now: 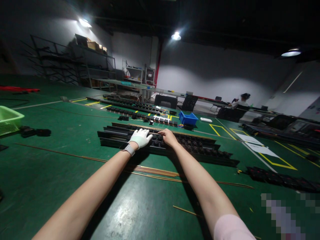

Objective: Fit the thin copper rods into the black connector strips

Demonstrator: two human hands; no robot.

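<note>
Left hand: the gloved left hand (140, 137) was laid flat, fingers spread, on the black rail (165, 145).
Right hand: the bare right hand (168, 136) was rested beside it, fingers curled onto the rail.
Rail: laid lengthwise on the green floor (62, 173), copper rods (152, 171) just before it.

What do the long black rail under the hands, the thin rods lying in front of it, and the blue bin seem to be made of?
Long black rail: probably moulded plastic; dull black, little sheen. Both the left hand and the right hand rest on it.
Thin rods: likely copper or brass; warm orange-brown with a metallic glint.
Blue bin: likely plastic; even, bright colour, smooth walls.
</note>
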